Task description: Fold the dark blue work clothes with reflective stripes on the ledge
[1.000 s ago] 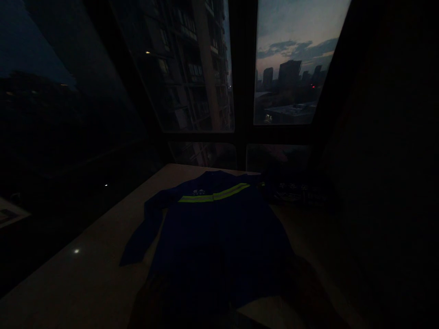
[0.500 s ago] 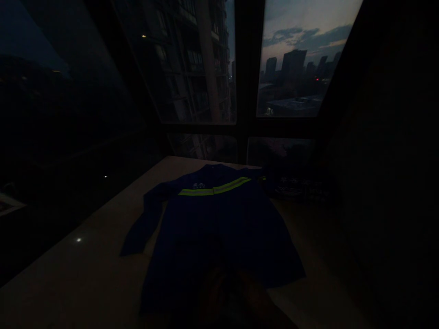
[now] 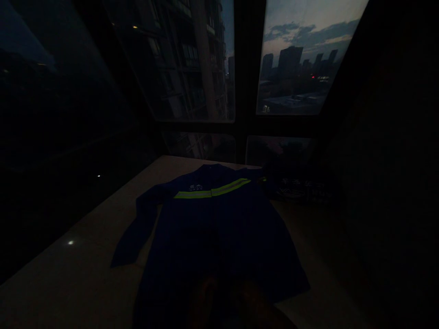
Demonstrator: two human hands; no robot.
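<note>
A dark blue work jacket lies spread out with its collar toward the window. A yellow-green reflective band crosses its chest, with small white lettering above the band on the left. One sleeve stretches out to the left, bent at the elbow. Over the lower front of the jacket, my left hand and my right hand show only as dim brownish shapes, side by side and apart. Darkness hides their fingers, and whether they grip the cloth cannot be made out.
The jacket rests on a pale flat surface whose left edge runs diagonally. A dark bundle with white lettering lies at the back right. Dark-framed windows rise behind, with buildings outside; a dark wall stands on the right.
My hands have moved a little farther apart over the lower jacket. The jacket appears slightly larger and its left sleeve sits lower and farther left, as the camera view has shifted.
</note>
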